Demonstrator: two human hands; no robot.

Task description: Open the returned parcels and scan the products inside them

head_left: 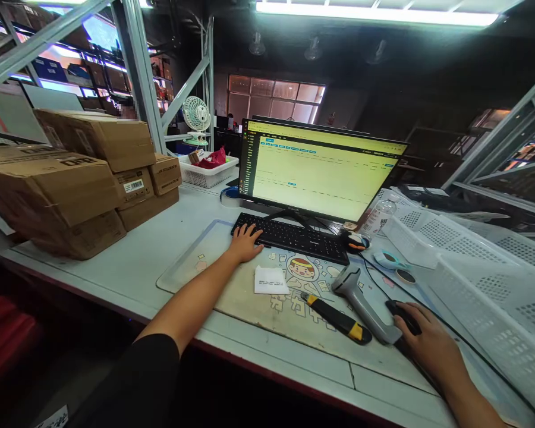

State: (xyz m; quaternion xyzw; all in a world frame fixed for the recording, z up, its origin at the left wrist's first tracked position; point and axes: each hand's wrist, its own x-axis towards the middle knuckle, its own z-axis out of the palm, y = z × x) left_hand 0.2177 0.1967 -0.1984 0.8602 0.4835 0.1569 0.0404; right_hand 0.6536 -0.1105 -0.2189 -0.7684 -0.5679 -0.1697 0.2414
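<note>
My left hand rests on the left end of a black keyboard, fingers spread over the keys. Over a black computer mouse lies my right hand, fingers curved around it. Behind the keyboard stands a lit monitor with a table-like page; its text is too small to read. Between my hands, a white paper slip, a yellow-and-black utility knife and a grey barcode scanner lie on a cartoon desk mat. The scanner is just left of the mouse.
Stacked cardboard boxes fill the table's left side. A white basket and a small fan stand behind them. On the right are white perforated baskets, a plastic bottle, a tape roll and a trailing cable.
</note>
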